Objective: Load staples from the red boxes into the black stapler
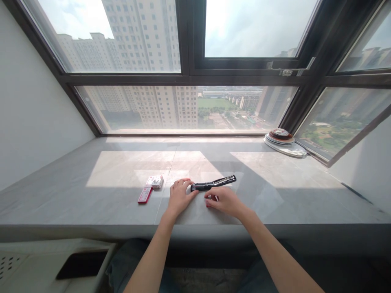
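A black stapler (214, 183) lies swung open on the grey stone windowsill (91, 195). My left hand (179, 197) rests beside its left end, thumb and fingers pinched on that end. My right hand (224, 200) lies just below the stapler's middle, fingers curled around something small and red that I cannot make out. To the left lie a small white box (155, 182) and a flat red box (145, 195), a short way from my left hand.
A stack of plates (280, 139) stands at the back right of the sill, by the window frame. Large windows run along the back. A white appliance (45, 264) sits below the sill at the lower left.
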`<state>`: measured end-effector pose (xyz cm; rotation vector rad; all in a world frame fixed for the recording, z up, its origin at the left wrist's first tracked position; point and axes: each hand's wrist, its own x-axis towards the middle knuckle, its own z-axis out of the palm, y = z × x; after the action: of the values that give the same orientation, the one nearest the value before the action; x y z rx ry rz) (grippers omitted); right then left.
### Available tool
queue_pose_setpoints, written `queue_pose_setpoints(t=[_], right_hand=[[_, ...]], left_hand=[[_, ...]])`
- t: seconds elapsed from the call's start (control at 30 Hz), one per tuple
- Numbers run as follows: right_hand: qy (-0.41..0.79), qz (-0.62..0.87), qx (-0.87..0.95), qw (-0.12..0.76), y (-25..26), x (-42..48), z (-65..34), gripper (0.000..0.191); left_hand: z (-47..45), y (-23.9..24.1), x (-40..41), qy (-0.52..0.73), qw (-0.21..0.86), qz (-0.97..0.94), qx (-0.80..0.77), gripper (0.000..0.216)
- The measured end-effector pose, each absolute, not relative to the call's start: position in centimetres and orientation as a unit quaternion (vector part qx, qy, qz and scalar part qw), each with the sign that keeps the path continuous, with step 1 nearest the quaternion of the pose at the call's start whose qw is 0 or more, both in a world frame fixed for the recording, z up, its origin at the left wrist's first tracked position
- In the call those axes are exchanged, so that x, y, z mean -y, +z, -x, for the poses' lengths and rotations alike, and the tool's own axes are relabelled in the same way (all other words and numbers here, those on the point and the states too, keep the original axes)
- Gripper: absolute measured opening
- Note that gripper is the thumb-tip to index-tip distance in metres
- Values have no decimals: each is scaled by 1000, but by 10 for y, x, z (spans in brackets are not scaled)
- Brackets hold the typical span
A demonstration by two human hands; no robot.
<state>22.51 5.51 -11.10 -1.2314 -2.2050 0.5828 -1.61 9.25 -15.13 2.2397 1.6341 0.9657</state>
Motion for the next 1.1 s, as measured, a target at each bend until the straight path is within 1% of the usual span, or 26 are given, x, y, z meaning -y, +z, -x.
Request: queue_pose_setpoints(t=[0.13, 0.33, 0.67, 0.8, 0.87, 1.0, 1.1], right_hand=[[199, 462, 804, 318, -113, -74, -212, 16], [202, 449, 820, 292, -119, -94, -204, 17], [190, 457, 829, 262, -115, -92, -201, 21], [178, 455, 832, 263, -115, -89, -201, 21], [185, 455, 829, 266, -115, -88, -201, 22], [201, 461, 825, 258, -114, -87, -201, 23], [194, 486, 811, 260, -113, -86, -204, 24]], left_hand=[[12, -160, -77, 330, 106, -770, -536, 26], [12, -160, -68, 332, 108, -763, -545, 25], [12, -157, -68, 332, 114, -761, -546, 24], [11, -154, -66, 346, 120, -755, -543, 26], [10, -151, -64, 367, 145, -752, -527, 26], [9, -143, -62, 406, 248, -735, -482, 23], [7, -141, -64, 411, 268, -728, -479, 20]])
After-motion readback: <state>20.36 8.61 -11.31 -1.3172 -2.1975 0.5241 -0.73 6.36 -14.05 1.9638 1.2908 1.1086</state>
